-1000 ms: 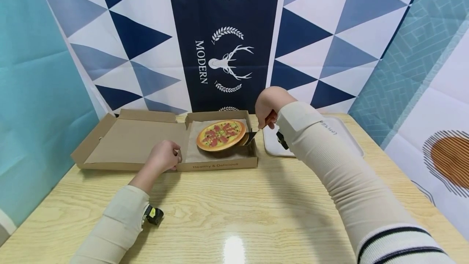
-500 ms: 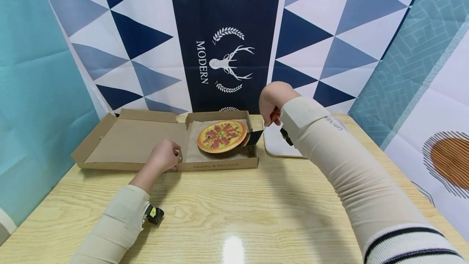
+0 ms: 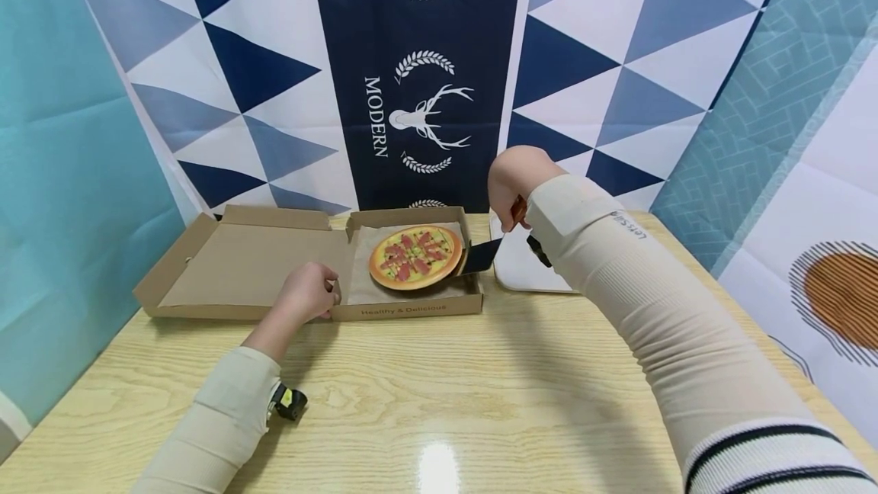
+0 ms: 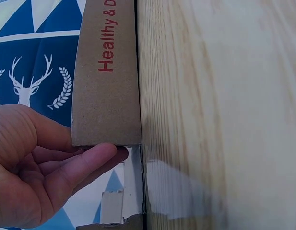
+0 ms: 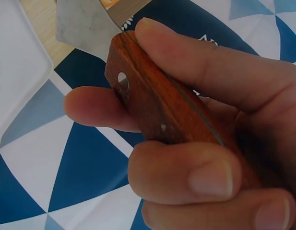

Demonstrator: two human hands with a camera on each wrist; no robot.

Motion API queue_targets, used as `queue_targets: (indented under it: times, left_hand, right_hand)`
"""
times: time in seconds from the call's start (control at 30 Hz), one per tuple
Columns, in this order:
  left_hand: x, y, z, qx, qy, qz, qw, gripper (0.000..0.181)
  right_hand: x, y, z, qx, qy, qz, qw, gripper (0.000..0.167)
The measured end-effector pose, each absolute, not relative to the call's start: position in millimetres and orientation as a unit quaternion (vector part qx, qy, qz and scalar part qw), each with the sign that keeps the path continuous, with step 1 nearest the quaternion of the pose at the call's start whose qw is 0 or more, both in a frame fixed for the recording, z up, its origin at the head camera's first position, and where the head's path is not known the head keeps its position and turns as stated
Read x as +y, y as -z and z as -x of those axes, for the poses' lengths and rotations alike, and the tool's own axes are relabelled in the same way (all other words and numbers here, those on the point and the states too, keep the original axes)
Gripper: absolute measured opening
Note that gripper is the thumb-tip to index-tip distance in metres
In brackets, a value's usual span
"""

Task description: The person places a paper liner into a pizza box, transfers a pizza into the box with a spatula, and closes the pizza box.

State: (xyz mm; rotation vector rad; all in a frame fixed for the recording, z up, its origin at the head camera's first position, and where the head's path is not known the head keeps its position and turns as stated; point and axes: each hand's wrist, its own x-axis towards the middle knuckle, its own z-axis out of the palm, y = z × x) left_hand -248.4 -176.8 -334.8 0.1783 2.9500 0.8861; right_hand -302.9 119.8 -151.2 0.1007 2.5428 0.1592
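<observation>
A round pizza (image 3: 415, 258) with red toppings lies tilted on the paper liner inside an open cardboard pizza box (image 3: 405, 312). My right hand (image 3: 514, 183) holds a spatula (image 3: 482, 256) by its wooden handle (image 5: 152, 96), fingers wrapped round it in the right wrist view. The dark-looking blade crosses the box's right wall and reaches the pizza's right edge; how far it goes underneath is hidden. My left hand (image 3: 309, 292) holds the front wall near the hinge. In the left wrist view, its thumb and fingers pinch the end of the printed wall (image 4: 107, 96).
The box lid (image 3: 254, 265) lies folded open to the left. A white tray (image 3: 531, 269) stands right of the box, partly hidden by my right arm. Everything rests on a wooden table (image 3: 384, 395), with a patterned cloth (image 3: 439, 82) behind it.
My right hand has moved right and slightly up, drawing the spatula rightward, so more of its blade shows. The pizza has shifted slightly. My left hand stays in place.
</observation>
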Motion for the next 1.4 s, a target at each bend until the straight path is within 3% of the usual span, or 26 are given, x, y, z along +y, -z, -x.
queue_targets:
  times: [0.27,0.77,1.07,1.3,1.4]
  left_hand:
    - [-177.2,336.2,248.6,0.958,-0.281,-0.060,0.023,0.041]
    - [-176.5,336.8,248.7,0.962,-0.265,-0.067,0.018,0.042]
    - [-176.8,336.7,248.7,0.961,-0.268,-0.066,0.015,0.041]
    - [-176.6,336.7,248.0,0.959,-0.277,-0.063,0.018,0.041]
    - [-176.8,337.0,247.5,0.959,-0.277,-0.063,0.018,0.041]
  right_hand:
    - [115.3,146.3,300.7,0.952,-0.096,-0.036,0.290,0.007]
    - [101.1,138.3,297.5,0.922,-0.248,-0.018,0.297,0.023]
    - [95.1,130.5,290.8,0.920,-0.290,-0.017,0.264,0.017]
    - [107.4,124.1,286.2,0.935,-0.252,-0.020,0.248,0.037]
    - [116.4,123.5,285.5,0.938,-0.233,-0.015,0.256,0.037]
